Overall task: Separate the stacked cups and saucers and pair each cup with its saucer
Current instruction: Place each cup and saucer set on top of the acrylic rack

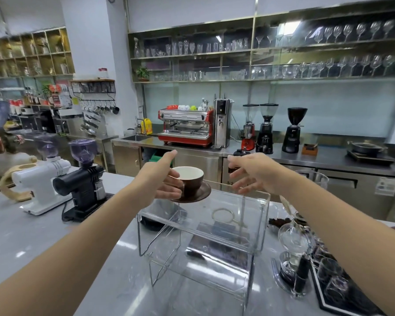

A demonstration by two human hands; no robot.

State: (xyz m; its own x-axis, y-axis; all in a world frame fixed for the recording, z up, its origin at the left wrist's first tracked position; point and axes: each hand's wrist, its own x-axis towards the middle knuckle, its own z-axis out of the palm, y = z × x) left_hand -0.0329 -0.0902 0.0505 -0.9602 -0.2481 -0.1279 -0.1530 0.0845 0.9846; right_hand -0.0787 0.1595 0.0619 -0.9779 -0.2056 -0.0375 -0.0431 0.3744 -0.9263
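Note:
A brown cup with a white inside sits on a brown saucer above the far left corner of a clear acrylic stand. My left hand is at the cup's left side, its fingers curled round the cup and over the saucer's near edge, thumb pointing up. I cannot tell whether the saucer rests on the stand. My right hand hovers to the right of the cup with its fingers spread, touching nothing.
A white grinder and a black grinder stand at the left of the grey counter. A glass siphon brewer and a black tray of small glasses are at the right. An espresso machine stands on the back counter.

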